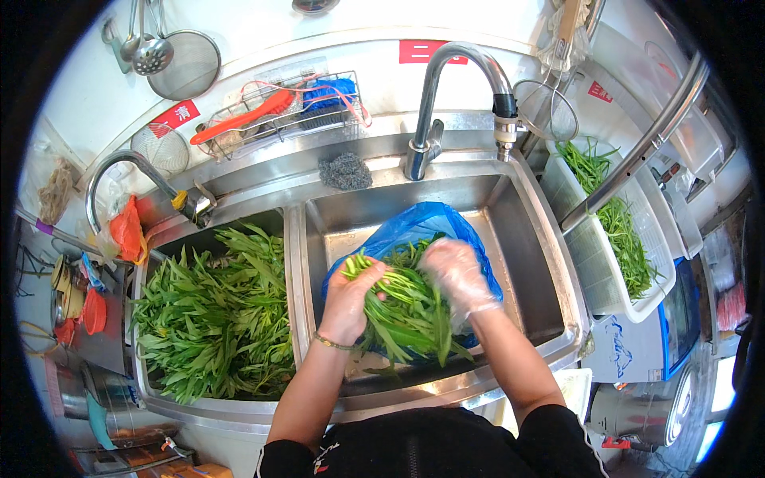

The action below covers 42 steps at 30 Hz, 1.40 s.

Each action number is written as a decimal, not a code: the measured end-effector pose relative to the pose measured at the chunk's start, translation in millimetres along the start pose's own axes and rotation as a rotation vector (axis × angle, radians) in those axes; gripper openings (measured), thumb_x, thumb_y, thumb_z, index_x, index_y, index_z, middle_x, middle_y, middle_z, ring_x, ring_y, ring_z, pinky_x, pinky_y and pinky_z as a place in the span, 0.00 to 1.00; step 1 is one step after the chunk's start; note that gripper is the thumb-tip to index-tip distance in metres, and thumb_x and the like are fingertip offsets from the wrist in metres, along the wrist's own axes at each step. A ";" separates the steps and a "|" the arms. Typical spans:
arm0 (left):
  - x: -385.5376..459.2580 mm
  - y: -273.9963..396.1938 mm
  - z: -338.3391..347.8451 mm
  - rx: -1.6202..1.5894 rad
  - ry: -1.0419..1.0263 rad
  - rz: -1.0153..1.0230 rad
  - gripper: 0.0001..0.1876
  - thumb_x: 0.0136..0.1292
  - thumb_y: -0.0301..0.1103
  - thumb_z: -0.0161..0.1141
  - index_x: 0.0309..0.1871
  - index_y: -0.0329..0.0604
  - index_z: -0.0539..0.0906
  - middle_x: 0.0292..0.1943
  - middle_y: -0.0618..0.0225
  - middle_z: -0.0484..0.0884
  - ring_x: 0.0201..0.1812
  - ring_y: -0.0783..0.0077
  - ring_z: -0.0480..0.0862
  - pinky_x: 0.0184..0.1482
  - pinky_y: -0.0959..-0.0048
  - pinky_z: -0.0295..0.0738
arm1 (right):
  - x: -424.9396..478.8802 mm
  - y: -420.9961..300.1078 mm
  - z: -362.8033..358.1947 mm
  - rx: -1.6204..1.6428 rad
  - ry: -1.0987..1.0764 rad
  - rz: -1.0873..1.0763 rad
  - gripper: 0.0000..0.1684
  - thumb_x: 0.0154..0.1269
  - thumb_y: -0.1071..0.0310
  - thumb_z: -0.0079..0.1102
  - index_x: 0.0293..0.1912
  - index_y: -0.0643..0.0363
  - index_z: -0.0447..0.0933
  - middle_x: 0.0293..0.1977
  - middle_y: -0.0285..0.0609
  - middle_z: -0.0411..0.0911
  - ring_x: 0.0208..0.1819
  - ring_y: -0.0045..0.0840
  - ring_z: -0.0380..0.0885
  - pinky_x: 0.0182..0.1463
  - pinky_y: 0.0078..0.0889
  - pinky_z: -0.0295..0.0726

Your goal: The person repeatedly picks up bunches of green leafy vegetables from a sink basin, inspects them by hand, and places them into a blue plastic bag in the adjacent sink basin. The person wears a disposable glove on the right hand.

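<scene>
My left hand (348,303), bare with a bracelet at the wrist, grips a bunch of long-leaved greens that look like water spinach (400,325). The cut stem ends point up past my thumb, and the leaves hang towards me. My right hand (455,272), in a clear plastic glove, is blurred at the right side of the bunch; whether its fingers hold any leaves is hidden. Beneath both hands, a blue plastic bag (430,216) lies open in the right sink basin (532,287), with more greens inside. Piled leafy greens (221,322) fill the left basin.
A chrome faucet (425,101) arches over the right basin, another faucet (119,158) over the left. A steel wool scourer (345,171) sits on the back ledge below a wire rack (281,119) with brushes. On the right, a white plastic basket (577,263) holds thin greens.
</scene>
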<state>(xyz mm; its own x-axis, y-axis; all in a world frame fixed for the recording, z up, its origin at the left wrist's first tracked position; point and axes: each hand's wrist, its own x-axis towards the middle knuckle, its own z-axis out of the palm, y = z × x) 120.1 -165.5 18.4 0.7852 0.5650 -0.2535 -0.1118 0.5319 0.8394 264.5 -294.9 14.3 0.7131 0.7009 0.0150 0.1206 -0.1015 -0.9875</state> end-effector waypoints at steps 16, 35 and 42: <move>2.9 -11.0 1.6 -0.035 0.110 0.035 0.06 0.63 0.29 0.63 0.39 0.42 0.77 0.34 0.67 0.82 0.32 0.75 0.80 0.31 0.77 0.74 | -35.2 -36.3 32.8 -0.821 -0.126 -0.452 0.04 0.60 0.68 0.57 0.32 0.55 0.78 0.22 0.50 0.78 0.24 0.45 0.78 0.28 0.44 0.77; 9.2 4.8 -2.0 -0.078 0.006 -0.018 0.04 0.66 0.31 0.59 0.40 0.43 0.78 0.37 0.63 0.83 0.40 0.73 0.80 0.43 0.72 0.77 | 5.9 -17.7 -14.2 -0.571 0.095 -0.441 0.11 0.63 0.64 0.50 0.28 0.59 0.72 0.18 0.49 0.71 0.22 0.40 0.73 0.28 0.42 0.71; 8.3 5.3 4.2 -0.233 -0.098 -0.089 0.03 0.65 0.27 0.58 0.40 0.43 0.78 0.39 0.61 0.84 0.43 0.68 0.83 0.49 0.68 0.77 | 6.4 -4.5 6.4 -0.289 -0.005 -0.222 0.11 0.66 0.61 0.49 0.32 0.57 0.74 0.24 0.54 0.73 0.25 0.44 0.74 0.33 0.44 0.73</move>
<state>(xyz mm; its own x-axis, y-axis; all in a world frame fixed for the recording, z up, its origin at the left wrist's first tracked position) 128.6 -160.6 22.8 0.8520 0.4521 -0.2642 -0.1682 0.7141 0.6795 264.1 -285.4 17.8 0.6444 0.7317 0.2222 0.4628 -0.1419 -0.8750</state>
